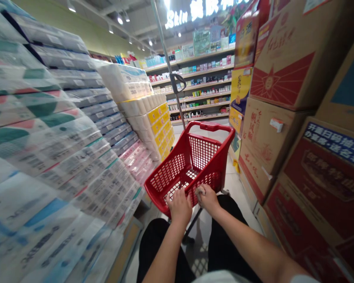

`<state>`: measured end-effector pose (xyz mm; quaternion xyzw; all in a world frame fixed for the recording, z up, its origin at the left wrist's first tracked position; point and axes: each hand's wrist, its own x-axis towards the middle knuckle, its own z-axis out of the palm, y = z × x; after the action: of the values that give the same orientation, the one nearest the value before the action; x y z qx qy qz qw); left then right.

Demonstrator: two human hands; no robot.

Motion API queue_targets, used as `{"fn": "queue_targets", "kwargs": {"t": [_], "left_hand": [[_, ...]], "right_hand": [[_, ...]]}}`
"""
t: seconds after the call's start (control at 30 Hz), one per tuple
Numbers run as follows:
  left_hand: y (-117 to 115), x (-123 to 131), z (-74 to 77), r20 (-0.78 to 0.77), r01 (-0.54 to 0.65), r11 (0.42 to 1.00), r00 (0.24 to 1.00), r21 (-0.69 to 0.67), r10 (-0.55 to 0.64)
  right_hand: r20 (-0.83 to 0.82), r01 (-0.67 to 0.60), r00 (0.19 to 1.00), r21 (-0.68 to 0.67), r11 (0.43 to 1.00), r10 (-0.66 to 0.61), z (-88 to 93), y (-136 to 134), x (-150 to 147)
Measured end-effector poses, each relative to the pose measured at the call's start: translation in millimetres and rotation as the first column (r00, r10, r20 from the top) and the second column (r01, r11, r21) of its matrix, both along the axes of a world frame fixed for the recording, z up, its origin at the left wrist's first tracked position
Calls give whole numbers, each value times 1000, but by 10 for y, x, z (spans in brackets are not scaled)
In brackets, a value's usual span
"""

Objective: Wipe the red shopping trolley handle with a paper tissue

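Note:
A red plastic shopping basket (168, 177) with a lattice wall and a raised handle stands tilted in front of my knees. My left hand (180, 208) lies over its near rim, the fingers bent over the edge. Just to the right, my right hand (210, 200) is closed around a crumpled greyish-brown cloth (200, 192) against the basket's near side. A dark rod (193, 225) slants down below the basket between my legs. Little of the basket's floor shows, and I see no goods in it.
Wrapped paper packs (76, 165) are piled high on the left, with yellow-and-white rolls (159, 127) beyond. Cardboard cartons (261, 137) are stacked close on the right. A metal pole (165, 43) with a black grip rises behind the basket. Shelves of small boxes (200, 80) stand at the back.

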<state>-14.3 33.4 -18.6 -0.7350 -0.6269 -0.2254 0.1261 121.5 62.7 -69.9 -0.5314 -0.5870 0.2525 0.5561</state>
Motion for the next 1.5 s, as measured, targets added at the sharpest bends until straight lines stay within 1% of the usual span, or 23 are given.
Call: {"fn": "queue_targets", "kwargs": {"t": [0.07, 0.1, 0.23, 0.27, 0.4, 0.43, 0.47, 0.57, 0.6, 0.63, 0.7, 0.77, 0.83, 0.93, 1.03, 1.17, 1.23, 1.3, 1.37, 1.43, 1.5], "left_hand": [[-2, -20, -11, 16, 3, 1000, 1000, -1, -3], [-9, -32, -15, 22, 3, 1000, 1000, 0, -3], [-56, -86, -12, 27, 13, 1000, 1000, 2, -13], [-71, -101, -9, 24, 17, 1000, 1000, 2, -17], [-143, -153, -7, 17, 7, 1000, 1000, 19, -7], [-159, -161, -12, 16, -1, 1000, 1000, 26, 0], [-172, -168, -19, 14, -6, 999, 1000, 32, 5], [-187, -175, -48, 15, -10, 999, 1000, 48, 9], [-185, -175, -57, 17, -8, 999, 1000, 49, 8], [-180, -173, -62, 20, -8, 999, 1000, 48, 7], [-170, -169, -62, 26, -7, 999, 1000, 36, 6], [-169, -162, -49, 30, -6, 1000, 1000, 14, 6], [-182, -155, -32, 34, -8, 1000, 999, -8, 8], [-224, -147, -24, 42, -3, 1000, 999, -28, 4], [-273, -151, -46, 48, -3, 1000, 999, -30, 5], [-333, -178, -86, 42, -1, 999, 999, -37, 3], [-359, -192, -96, 34, -5, 999, 999, -40, 6], [-378, -197, -98, 24, -2, 999, 1000, -41, 3], [-389, -190, -94, 8, 3, 999, 1000, -37, -3], [-393, -173, -87, -8, -3, 1000, 1000, -30, 2], [-396, -151, -74, -15, -18, 999, 1000, -28, 17]], "right_hand": [[-17, 44, 999, 90, 995, -43, 8, 27, 16], [-8, 56, 998, 102, 993, -55, 5, 40, 19], [66, 102, 993, -13, 995, -101, -36, 48, 12], [62, 117, 991, -14, 993, -115, -36, 40, 11], [8, 136, 990, 101, 986, -137, 21, 6, 4], [14, 127, 992, 97, 987, -129, 24, -2, 2], [25, 114, 993, 63, 991, -116, 13, -11, 0], [39, 80, 996, -131, 988, -76, -68, -52, 1], [30, 76, 997, -167, 983, -72, -88, -65, 7], [17, 78, 997, -174, 982, -76, -92, -77, 15], [-17, 102, 994, -118, 988, -105, -45, -87, 33], [-48, 127, 990, -46, 991, -129, 46, -81, 45], [-54, 134, 989, -29, 991, -135, 114, -70, 40], [-21, 169, 985, -51, 984, -170, 105, -78, 10], [-9, 217, 976, -29, 976, -218, 90, -119, -11], [-107, 220, 972, 101, 970, -209, 226, -151, 16], [-164, 236, 963, 124, 964, -215, 266, -147, 41], [-179, 263, 953, 86, 961, -245, 230, -146, 48], [-170, 271, 951, 48, 961, -259, 144, -176, 11], [-166, 239, 960, 51, 970, -227, 66, -252, -80], [-175, 175, 972, 95, 980, -157, 30, -362, -205]]}}
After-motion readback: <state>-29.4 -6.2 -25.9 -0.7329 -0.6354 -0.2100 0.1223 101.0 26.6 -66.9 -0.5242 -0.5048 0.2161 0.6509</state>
